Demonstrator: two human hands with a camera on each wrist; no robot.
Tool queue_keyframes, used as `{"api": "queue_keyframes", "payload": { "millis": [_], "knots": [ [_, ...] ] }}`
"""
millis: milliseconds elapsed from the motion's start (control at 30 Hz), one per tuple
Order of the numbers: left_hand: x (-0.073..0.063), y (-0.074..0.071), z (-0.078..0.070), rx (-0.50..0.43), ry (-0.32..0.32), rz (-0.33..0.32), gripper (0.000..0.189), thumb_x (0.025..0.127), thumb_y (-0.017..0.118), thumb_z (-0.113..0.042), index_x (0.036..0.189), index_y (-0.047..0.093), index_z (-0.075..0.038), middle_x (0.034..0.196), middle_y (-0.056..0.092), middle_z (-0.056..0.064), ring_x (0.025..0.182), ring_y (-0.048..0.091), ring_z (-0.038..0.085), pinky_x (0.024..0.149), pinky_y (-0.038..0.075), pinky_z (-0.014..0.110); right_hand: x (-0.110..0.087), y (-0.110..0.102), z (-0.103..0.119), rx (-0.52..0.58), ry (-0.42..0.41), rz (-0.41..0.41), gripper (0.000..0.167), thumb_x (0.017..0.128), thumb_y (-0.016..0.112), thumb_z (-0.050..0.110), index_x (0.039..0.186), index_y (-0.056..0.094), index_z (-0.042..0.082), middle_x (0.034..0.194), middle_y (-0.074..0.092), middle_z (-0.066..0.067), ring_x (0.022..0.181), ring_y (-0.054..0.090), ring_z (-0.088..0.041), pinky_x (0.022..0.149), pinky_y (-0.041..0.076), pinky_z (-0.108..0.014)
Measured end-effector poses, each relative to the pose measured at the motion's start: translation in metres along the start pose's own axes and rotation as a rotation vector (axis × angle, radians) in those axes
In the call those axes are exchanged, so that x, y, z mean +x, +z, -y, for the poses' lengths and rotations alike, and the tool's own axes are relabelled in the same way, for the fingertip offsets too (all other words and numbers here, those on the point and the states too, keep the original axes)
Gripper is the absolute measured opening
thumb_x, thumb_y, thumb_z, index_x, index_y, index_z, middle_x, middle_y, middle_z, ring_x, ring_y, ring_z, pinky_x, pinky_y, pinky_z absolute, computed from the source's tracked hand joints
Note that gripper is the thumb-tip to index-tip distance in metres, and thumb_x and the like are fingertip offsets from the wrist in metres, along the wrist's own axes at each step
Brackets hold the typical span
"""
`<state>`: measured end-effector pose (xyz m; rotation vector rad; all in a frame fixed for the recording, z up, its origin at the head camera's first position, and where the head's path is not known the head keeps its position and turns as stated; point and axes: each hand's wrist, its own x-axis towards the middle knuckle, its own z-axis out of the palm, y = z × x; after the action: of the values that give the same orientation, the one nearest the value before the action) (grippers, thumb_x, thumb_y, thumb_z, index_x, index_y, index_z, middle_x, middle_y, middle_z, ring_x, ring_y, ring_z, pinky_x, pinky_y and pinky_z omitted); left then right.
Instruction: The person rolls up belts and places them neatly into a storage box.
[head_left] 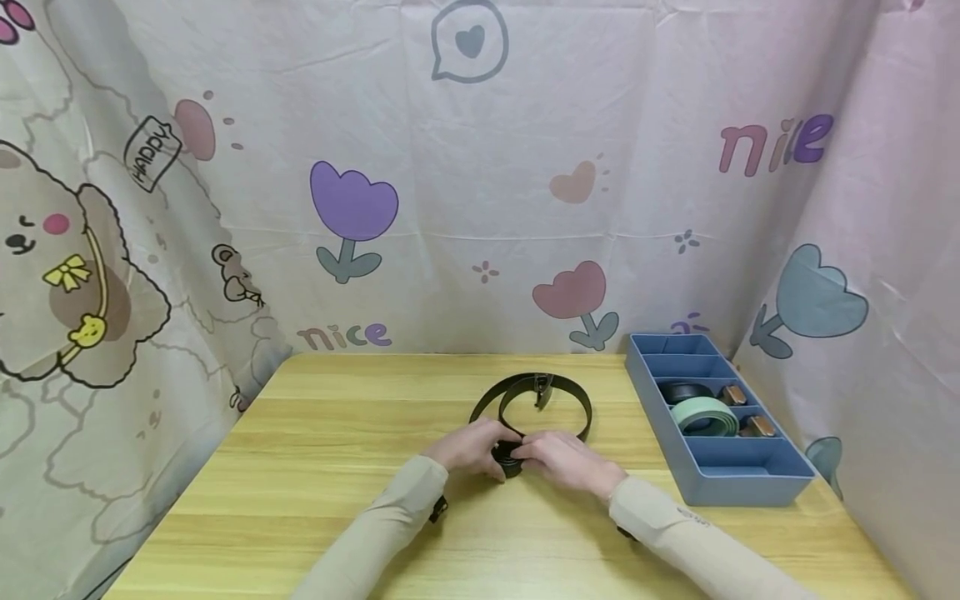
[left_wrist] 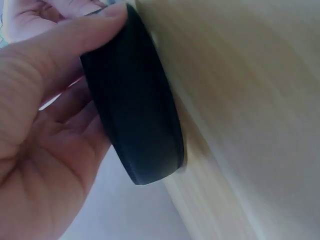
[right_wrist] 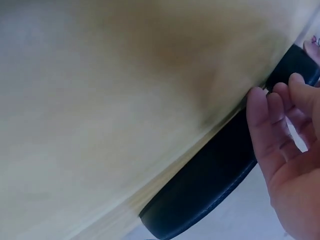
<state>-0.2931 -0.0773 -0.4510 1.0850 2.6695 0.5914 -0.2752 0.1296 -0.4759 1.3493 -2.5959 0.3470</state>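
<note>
A black belt [head_left: 512, 469] stands on edge on the wooden table, its near part wound into a small tight coil. The rest sweeps behind in a wide loop, with the buckle [head_left: 542, 390] at the far side. My left hand [head_left: 471, 447] grips the coil from the left; in the left wrist view its thumb lies over the band [left_wrist: 135, 105]. From the right, my right hand [head_left: 567, 461] pinches the belt by the coil, thumb and fingertips close together. The right wrist view shows the loose strap [right_wrist: 205, 175] curving out beside those fingers. Part of the coil is hidden by both hands.
A blue-grey divided box [head_left: 738, 492] stands at the table's right. Its compartments hold a rolled mint-green belt [head_left: 705, 410], a rolled black belt [head_left: 684, 392] and two brownish metallic buckles [head_left: 732, 395]. A printed curtain [head_left: 450, 292] hangs behind the table [head_left: 337, 400] and along both sides.
</note>
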Motion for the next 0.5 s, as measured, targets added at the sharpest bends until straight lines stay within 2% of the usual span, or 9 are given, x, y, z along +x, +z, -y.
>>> {"api": "queue_keyframes", "payload": {
  "millis": [167,267,367,500],
  "knots": [
    [0.0034,0.0016,0.0019,0.062,0.045,-0.083,0.038,0.064,0.091,-0.029,0.098,0.076,-0.019,0.094,0.073,-0.01,0.081,0.06,0.001,0.079,0.049,0.019,0.003,0.0001,0.0059,0.063,0.025,0.042,0.013,0.096,0.062,0.019,0.105,0.069,0.025,0.096,0.072,0.009,0.083,0.064,-0.002,0.075,0.054,-0.025],
    [0.0044,0.0039,0.003,0.09,0.041,-0.119,0.038,0.061,0.091,-0.038,0.09,0.076,-0.019,0.085,0.072,-0.01,0.071,0.058,-0.001,0.07,0.049,0.018,0.0052,0.0002,0.0071,0.097,0.055,0.06,0.012,0.097,0.061,0.021,0.103,0.069,0.027,0.094,0.071,0.011,0.077,0.059,0.002,0.071,0.052,-0.022],
    [0.0031,0.0066,0.0047,0.092,0.011,-0.112,0.045,0.063,0.09,-0.041,0.098,0.075,-0.017,0.089,0.072,-0.008,0.074,0.058,0.0,0.071,0.049,0.018,0.0061,-0.001,0.0046,0.118,0.055,0.075,0.012,0.096,0.061,0.019,0.099,0.07,0.027,0.091,0.07,0.011,0.076,0.058,0.002,0.071,0.051,-0.021],
    [-0.001,0.0065,0.005,0.053,-0.02,-0.045,0.062,0.068,0.089,-0.029,0.124,0.067,-0.016,0.115,0.07,-0.004,0.099,0.062,0.006,0.09,0.05,0.024,0.0053,-0.0024,-0.0027,0.13,0.006,0.089,0.014,0.096,0.061,0.016,0.103,0.07,0.024,0.097,0.072,0.009,0.087,0.063,0.0,0.079,0.053,-0.022]
  ]
}}
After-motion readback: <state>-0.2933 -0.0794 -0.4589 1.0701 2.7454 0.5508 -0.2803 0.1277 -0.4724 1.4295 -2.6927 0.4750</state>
